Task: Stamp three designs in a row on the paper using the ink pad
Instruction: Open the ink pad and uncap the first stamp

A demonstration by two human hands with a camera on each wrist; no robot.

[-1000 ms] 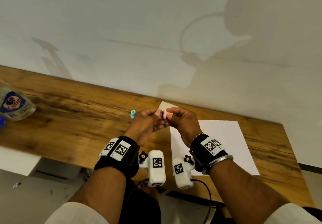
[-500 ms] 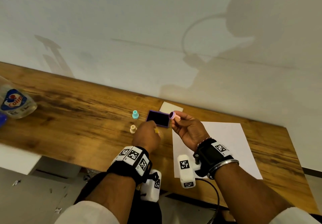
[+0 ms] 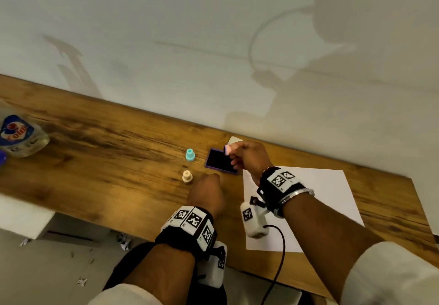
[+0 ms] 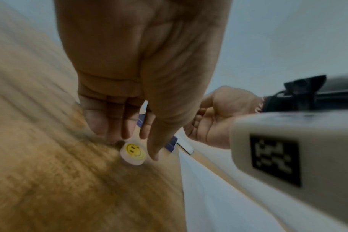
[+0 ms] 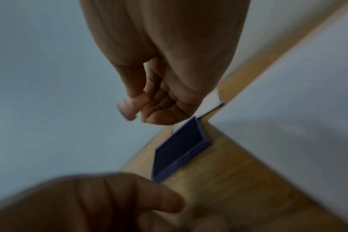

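Observation:
My right hand (image 3: 237,153) pinches a small pink stamp (image 3: 227,149) by its stem, held just over the far edge of the open purple ink pad (image 3: 219,162). In the right wrist view the pink stamp (image 5: 127,109) sticks out from my fingers above the ink pad (image 5: 179,149). My left hand (image 3: 207,186) is curled low on the wood, left of the white paper (image 3: 308,197). In the left wrist view its thumb and fingers hold a small cap with a yellow smiley (image 4: 132,153) at the tabletop.
A teal stamp (image 3: 190,155) and a cream stamp (image 3: 187,176) stand left of the pad. The pad's white lid (image 3: 234,140) lies behind it by the wall. A spray bottle (image 3: 19,136) lies at the far left. The table's near edge (image 3: 95,219) is close.
My hands have parted. The left hand dropped to the table with the cap. The right hand turned the pink stamp downward and moved it over the ink pad.

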